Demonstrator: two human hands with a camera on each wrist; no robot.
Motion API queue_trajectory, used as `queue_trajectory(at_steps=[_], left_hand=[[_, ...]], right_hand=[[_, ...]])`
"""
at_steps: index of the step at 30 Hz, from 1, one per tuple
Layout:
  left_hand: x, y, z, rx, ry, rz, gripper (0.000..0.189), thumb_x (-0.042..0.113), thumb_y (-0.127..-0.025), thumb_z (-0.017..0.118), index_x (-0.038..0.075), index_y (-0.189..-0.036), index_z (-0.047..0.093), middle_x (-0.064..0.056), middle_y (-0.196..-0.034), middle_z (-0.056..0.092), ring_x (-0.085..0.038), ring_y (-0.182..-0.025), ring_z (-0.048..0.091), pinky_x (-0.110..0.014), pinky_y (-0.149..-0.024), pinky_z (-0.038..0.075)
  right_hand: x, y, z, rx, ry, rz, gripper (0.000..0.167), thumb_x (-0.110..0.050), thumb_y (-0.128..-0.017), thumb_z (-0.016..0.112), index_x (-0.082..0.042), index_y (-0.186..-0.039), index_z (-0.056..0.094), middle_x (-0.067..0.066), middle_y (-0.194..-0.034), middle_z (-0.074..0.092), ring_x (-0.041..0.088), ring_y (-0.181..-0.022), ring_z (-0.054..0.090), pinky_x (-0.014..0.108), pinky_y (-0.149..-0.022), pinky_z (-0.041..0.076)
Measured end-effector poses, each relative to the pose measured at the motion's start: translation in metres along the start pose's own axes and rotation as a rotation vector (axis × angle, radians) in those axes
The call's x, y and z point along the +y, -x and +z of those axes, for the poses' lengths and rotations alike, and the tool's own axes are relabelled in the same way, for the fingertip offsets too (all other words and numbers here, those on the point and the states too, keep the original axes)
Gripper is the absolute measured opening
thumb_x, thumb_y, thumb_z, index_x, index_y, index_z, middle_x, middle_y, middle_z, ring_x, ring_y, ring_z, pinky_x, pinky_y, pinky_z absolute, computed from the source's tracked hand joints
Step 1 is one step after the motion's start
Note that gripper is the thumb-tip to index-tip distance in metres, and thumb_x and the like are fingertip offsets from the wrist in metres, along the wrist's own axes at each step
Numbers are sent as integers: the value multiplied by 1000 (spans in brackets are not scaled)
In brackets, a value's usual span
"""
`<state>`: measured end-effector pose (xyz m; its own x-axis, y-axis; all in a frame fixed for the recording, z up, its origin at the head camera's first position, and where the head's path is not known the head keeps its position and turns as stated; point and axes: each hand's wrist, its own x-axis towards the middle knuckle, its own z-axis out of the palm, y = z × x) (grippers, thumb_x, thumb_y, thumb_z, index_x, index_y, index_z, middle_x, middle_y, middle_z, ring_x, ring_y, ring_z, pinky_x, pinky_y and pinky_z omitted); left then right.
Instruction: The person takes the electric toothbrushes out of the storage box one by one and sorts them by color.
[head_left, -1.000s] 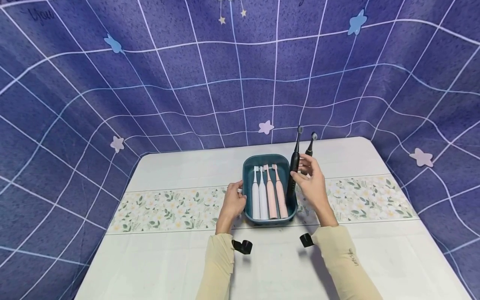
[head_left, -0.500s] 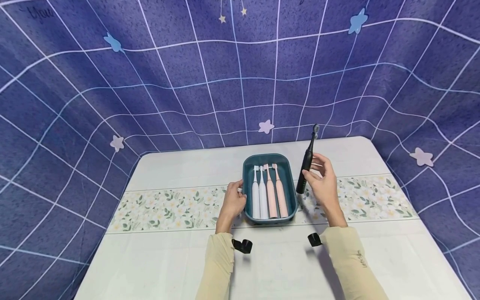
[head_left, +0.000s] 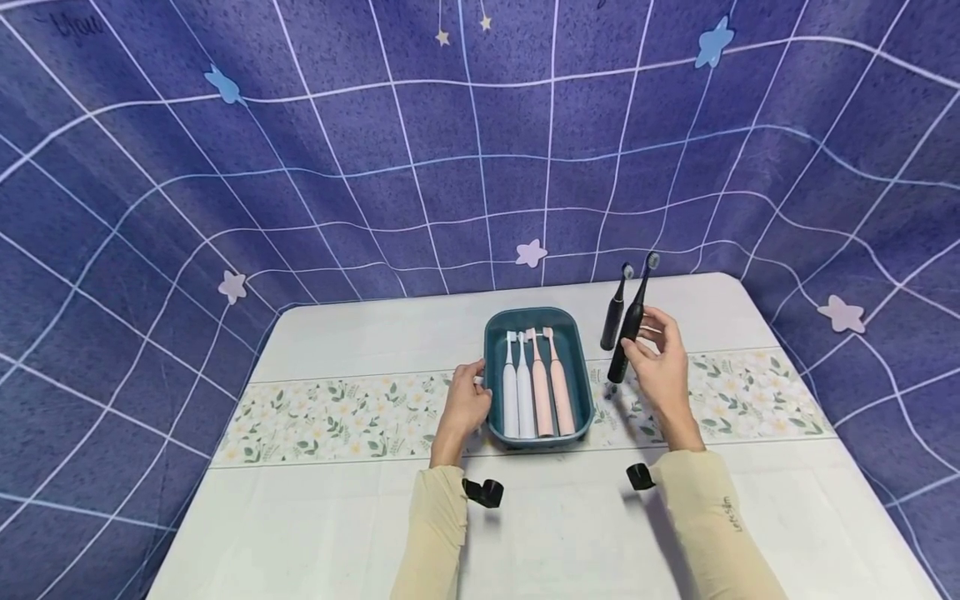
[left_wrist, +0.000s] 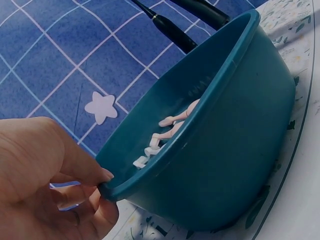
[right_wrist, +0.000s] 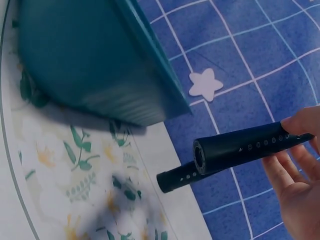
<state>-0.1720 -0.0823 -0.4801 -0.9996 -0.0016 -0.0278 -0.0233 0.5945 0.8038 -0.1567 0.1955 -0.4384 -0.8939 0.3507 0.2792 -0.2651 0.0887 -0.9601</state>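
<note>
In the head view, our right hand [head_left: 662, 367] pinches a black toothbrush [head_left: 632, 325] beside the teal basket [head_left: 573, 350], whose rim [left_wrist: 121, 191] our left hand [head_left: 467, 398] grips. Only the right wrist view shows the toothbrush's round base [right_wrist: 200, 156].

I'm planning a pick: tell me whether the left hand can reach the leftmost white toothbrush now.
Probably yes, once the left hand lets go of the bin: its top is open and the leftmost white toothbrush lies uncovered inside.
</note>
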Motion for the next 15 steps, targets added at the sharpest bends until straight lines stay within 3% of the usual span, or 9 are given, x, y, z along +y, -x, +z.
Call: queue_trajectory(at_steps=[8, 15], left_hand=[[0, 0, 0, -1, -1, 3, 53, -4, -85, 56, -1, -137, 48, -13, -119, 52, -16, -82, 52, -29, -75, 42], [1, 1, 0, 4, -1, 0, 53, -4, -85, 57, -1, -137, 48, -13, -118, 53, -17, -83, 52, -29, -75, 42]], right_hand=[[7, -5, -5, 15, 39, -47, 55, 14, -81, 59, 4, -134, 45, 22, -119, 53, 28, -105, 54, 22, -90, 50], [14, -11, -6, 37, 67, -81, 55, 15, -80, 59, 6, -132, 46, 19, -117, 54, 19, -101, 55, 21, -87, 50]])
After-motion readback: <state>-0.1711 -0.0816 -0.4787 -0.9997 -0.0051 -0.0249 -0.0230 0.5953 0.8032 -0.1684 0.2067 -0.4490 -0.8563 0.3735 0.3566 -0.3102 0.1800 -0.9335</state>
